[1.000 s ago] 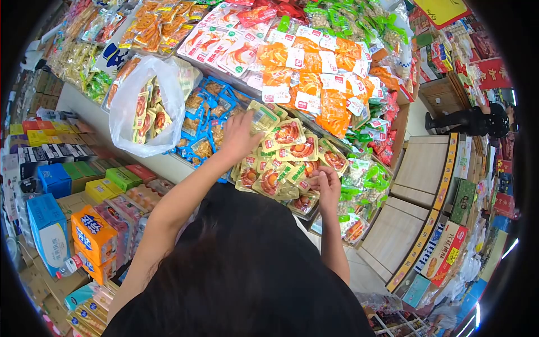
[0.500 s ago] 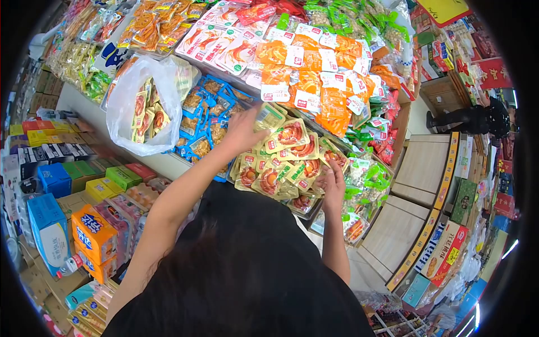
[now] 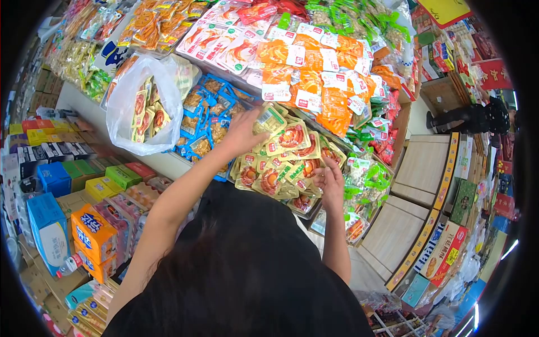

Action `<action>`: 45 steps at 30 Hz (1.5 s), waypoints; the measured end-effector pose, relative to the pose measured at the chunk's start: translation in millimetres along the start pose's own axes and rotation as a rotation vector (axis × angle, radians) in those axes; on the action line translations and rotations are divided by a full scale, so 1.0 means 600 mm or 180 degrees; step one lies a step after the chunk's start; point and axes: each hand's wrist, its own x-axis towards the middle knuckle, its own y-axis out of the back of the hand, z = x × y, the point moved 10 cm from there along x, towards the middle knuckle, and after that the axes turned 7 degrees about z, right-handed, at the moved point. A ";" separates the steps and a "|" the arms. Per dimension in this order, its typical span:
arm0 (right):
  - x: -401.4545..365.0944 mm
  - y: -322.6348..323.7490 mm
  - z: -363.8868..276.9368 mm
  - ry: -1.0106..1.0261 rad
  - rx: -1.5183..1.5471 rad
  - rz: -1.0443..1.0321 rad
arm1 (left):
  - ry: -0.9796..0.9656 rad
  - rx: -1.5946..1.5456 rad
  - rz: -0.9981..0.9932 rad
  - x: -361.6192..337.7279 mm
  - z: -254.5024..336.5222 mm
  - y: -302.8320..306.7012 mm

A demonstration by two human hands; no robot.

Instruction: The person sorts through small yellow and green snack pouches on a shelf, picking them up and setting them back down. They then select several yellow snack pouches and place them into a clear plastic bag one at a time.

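Gold packets with pictures of browned food (image 3: 288,138) lie in a heap in a tray at the middle. My left hand (image 3: 242,133) holds one pale gold packet (image 3: 269,121), back side up, at the heap's upper left edge, beside the blue packets (image 3: 218,130). On the heap's right edge, my right hand (image 3: 330,181) has its fingers partly spread and curled, with nothing visibly held. A white plastic bag (image 3: 124,119) stands open at the left with several gold packets (image 3: 144,121) inside.
Orange packets (image 3: 333,106) and pink-white packets (image 3: 233,51) lie behind the heap. Green-tied bags (image 3: 368,177) are to the right. Stacked boxes (image 3: 48,222) fill the lower left. A person in dark clothes (image 3: 477,119) is in the aisle at the far right.
My right hand has shifted slightly down from the packets at the right edge. My left hand and its packet have barely moved.
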 end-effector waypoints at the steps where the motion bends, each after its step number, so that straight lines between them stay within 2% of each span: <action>1: -0.003 0.003 -0.002 -0.0038 -0.0042 -0.0013 | -0.0030 0.0001 0.0048 -0.003 -0.002 0.004; 6: -0.017 0.018 -0.007 -0.0157 -0.0110 0.0049 | -0.0093 -0.0084 0.0290 -0.020 -0.003 0.036; 9: -0.024 0.015 -0.010 -0.0140 -0.0213 0.0054 | -0.0422 -0.0316 0.0401 -0.036 0.020 0.061; 16: -0.015 -0.008 -0.011 0.0269 -0.0133 -0.0171 | -0.0277 -0.0653 0.0345 -0.067 0.030 0.126; 19: -0.016 -0.019 -0.013 0.0271 -0.0259 -0.0232 | 0.0120 -0.0746 0.0384 -0.059 0.015 0.155; 22: -0.015 -0.025 -0.014 0.0281 -0.0281 -0.0231 | 0.0339 -0.0771 0.0429 -0.044 -0.019 0.150; 24: -0.016 -0.027 -0.014 0.0240 -0.0303 -0.0235 | 0.0232 -0.0657 0.0411 -0.035 -0.036 0.139; 26: -0.015 -0.026 -0.013 0.0241 -0.0315 -0.0256 | -0.0127 0.0199 0.0570 -0.028 -0.040 0.135; 27: -0.015 -0.026 -0.012 0.0243 -0.0322 -0.0288 | -0.0131 0.0188 0.0562 -0.027 -0.044 0.131; 30: -0.012 -0.024 -0.005 0.0185 -0.0288 -0.0285 | -0.0027 0.0205 0.0202 -0.024 -0.061 0.104; 32: -0.006 -0.020 0.006 0.0152 -0.0229 -0.0273 | -0.0046 0.0326 -0.0252 -0.026 -0.068 0.074; 45: 0.001 -0.027 0.010 0.0144 -0.0263 -0.0291 | -0.0059 0.0278 -0.0015 -0.020 -0.067 0.076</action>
